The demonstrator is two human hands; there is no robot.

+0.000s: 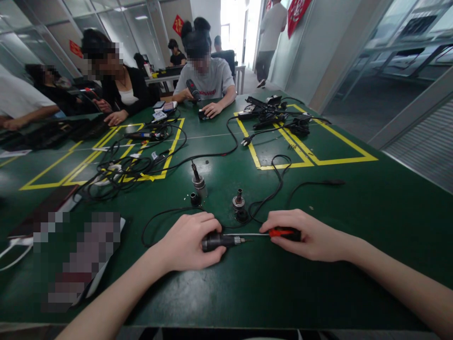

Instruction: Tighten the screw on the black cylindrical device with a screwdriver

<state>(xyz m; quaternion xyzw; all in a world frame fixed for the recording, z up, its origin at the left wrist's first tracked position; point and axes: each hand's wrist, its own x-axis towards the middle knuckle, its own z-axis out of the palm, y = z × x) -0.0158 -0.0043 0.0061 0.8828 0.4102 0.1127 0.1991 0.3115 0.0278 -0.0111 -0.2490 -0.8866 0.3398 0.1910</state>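
Observation:
My left hand (193,242) is wrapped round a black cylindrical tool body (224,241), whose metal tip with a thin shaft points right. In my right hand (300,233) is a screwdriver (285,233) with a red and black handle. Its long steel blade runs left, just above the tool body, to the fingers of my left hand; whether the tip touches the body is hidden. Beyond my hands stand a metal cylinder with a shaft (198,184), a small black ring-shaped part (194,199), a round metal part with a stem (239,201) and a black cap (242,216).
Thin black cables (279,184) loop close to both hands. At the left lie a phone-like slab (85,255) and a tangle of cords (123,170). More black devices (272,115) are heaped at the far right. Co-workers (207,78) sit across the green table (226,297).

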